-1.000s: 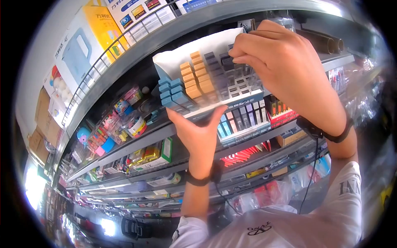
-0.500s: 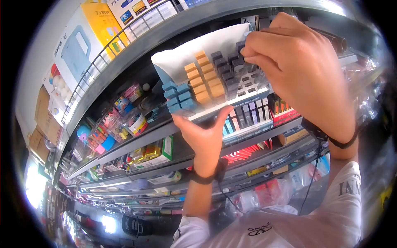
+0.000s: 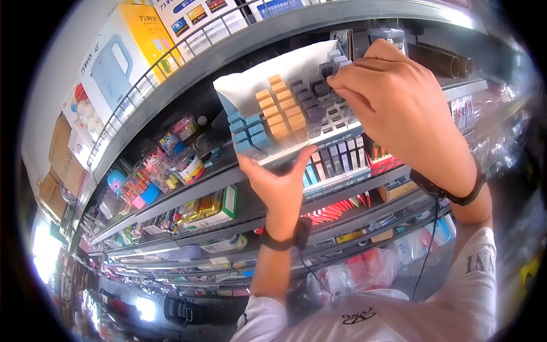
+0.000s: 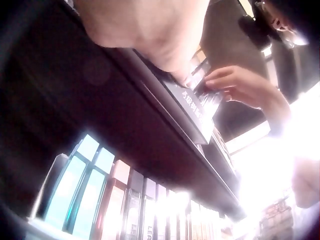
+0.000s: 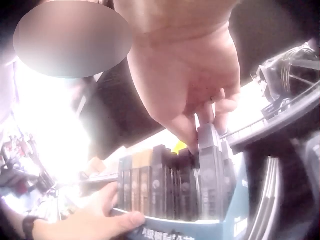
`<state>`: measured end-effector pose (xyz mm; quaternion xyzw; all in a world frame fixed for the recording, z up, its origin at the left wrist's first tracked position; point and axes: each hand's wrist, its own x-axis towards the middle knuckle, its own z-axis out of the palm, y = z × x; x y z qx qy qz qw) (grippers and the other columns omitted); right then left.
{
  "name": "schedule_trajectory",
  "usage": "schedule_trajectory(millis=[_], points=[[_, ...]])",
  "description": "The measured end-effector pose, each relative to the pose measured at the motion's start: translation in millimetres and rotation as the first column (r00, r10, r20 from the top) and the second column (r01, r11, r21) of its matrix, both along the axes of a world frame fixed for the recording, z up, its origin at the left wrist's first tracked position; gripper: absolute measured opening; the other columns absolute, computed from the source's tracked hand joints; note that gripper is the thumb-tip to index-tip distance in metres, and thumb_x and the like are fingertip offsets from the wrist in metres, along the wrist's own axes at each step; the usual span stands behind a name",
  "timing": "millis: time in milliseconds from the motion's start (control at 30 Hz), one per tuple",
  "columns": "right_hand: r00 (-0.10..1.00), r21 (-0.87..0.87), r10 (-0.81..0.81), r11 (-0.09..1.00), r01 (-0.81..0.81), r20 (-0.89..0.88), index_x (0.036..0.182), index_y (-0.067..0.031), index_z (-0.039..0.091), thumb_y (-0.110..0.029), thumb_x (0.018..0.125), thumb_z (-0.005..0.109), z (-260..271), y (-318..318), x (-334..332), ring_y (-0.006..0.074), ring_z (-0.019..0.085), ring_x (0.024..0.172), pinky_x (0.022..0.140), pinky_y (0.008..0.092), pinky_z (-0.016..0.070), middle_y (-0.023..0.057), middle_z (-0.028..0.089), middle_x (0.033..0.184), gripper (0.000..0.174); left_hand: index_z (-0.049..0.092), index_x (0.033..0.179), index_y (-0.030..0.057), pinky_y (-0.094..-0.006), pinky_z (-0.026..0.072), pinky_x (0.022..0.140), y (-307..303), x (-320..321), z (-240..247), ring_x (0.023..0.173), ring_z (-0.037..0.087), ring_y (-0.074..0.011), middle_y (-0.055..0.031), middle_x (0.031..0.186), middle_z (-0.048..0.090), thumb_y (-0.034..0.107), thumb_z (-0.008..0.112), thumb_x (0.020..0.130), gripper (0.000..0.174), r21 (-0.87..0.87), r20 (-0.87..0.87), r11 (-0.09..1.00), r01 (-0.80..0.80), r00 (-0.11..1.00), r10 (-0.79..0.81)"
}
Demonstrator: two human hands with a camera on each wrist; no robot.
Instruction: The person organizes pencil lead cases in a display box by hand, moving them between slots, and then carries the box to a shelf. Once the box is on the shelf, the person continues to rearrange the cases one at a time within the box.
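We see the left hand gripping the display tray from below in front of the shelf, thumb on its front edge. The right hand, shifted rearward since 1 second ago, pinches a grey box at the tray's back row.

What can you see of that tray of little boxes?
The tray looks like card, white back flap, blue front. Rows of blue, orange and grey boxes fill it; some slots are empty. It tilts toward the camera. The left hand grips its front edge; the right hand pinches a grey box at the back.
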<state>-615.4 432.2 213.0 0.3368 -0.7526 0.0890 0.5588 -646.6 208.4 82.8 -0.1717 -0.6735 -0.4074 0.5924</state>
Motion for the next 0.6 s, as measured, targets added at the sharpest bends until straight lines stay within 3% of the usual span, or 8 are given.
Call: schedule_trajectory(millis=[200, 400, 533, 600], points=[[0.985, -0.111, 0.172, 0.979, -0.17, 0.004, 0.103, -0.0036, 0.076, -0.004, 0.085, 0.075, -12, 7, 1, 0.0287, 0.062, 0.094, 0.081, 0.0385, 0.0534, 0.0073, 0.071, 0.101, 0.018, 0.024, 0.151, -0.0067, -0.0401, 0.0313, 0.115, 1, 4, 0, 0.135, 0.042, -0.0289, -0.0235, 0.148, 0.042, 0.017, 0.097, 0.074, 0.109, 0.017, 0.053, 1.0, 0.001, 0.999, -0.002], [0.97, -0.234, 0.243, 0.944, -0.232, 0.017, 0.1, -0.0032, 0.076, 0.002, 0.082, 0.077, -22, 21, 16, 0.0276, 0.063, 0.095, 0.081, 0.037, 0.0517, 0.0084, 0.071, 0.1, 0.019, 0.034, 0.131, -0.003, -0.0389, 0.0397, 0.105, 1, 4, -3, 0.117, 0.05, -0.0259, -0.0188, 0.127, 0.051, 0.019, 0.099, 0.072, 0.091, 0.024, 0.074, 0.998, -0.053, 0.996, 0.051], [0.963, -0.174, 0.261, 0.947, -0.27, -0.073, 0.101, -0.0082, 0.073, -0.005, 0.081, 0.08, -25, 13, 13, 0.0296, 0.06, 0.091, 0.079, 0.0391, 0.0516, 0.005, 0.069, 0.097, 0.022, 0.034, 0.118, 0.0002, -0.0382, 0.0436, 0.098, -1, 1, -7, 0.108, 0.053, -0.0238, -0.0163, 0.117, 0.053, 0.019, 0.1, 0.071, 0.083, 0.043, 0.059, 0.999, -0.031, 0.998, 0.028], [0.963, -0.129, 0.258, 0.955, -0.267, -0.082, 0.107, -0.0103, 0.071, -0.006, 0.078, 0.081, -25, 8, 8, 0.0296, 0.06, 0.098, 0.084, 0.041, 0.0504, 0.0036, 0.069, 0.1, 0.031, 0.034, 0.118, 0.0004, -0.038, 0.0445, 0.098, -1, 1, -6, 0.108, 0.054, -0.0236, -0.0174, 0.119, 0.055, 0.02, 0.101, 0.07, 0.085, 0.049, 0.061, 0.999, -0.007, 0.998, 0.004]])
